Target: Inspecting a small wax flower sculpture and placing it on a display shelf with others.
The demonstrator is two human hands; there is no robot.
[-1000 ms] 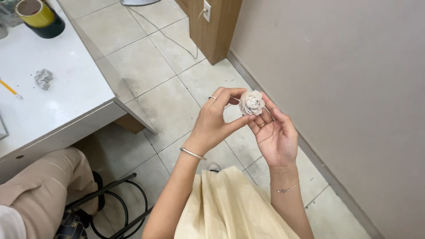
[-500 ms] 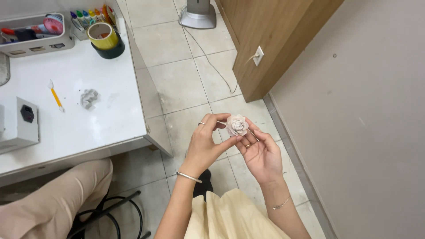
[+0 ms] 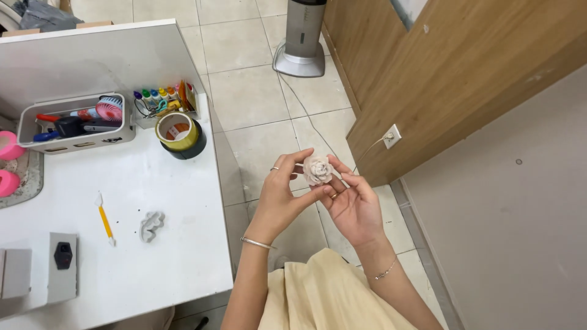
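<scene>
A small pale clay flower (image 3: pixel 317 169), shaped like a rose, is held up over the tiled floor between both hands. My left hand (image 3: pixel 282 197) pinches its left side and underside with thumb and fingers; a ring and a thin bracelet show on it. My right hand (image 3: pixel 353 205) lies palm up just right of the flower, its fingertips touching the petals. Both forearms rise from a cream garment at the bottom of the view.
A white table (image 3: pixel 147 269) stands to the left with a grey clay lump (image 3: pixel 151 225), a yellow tool (image 3: pixel 106 221), tape rolls (image 3: pixel 179 135), a white tray of tools (image 3: pixel 74 123) and small paint bottles. A grey fan base (image 3: pixel 301 43) and wooden panel (image 3: pixel 440 85) lie beyond.
The view has swung left and up, bringing more of the table and the fan base into sight. The hands keep the flower between them, turning it slightly.
</scene>
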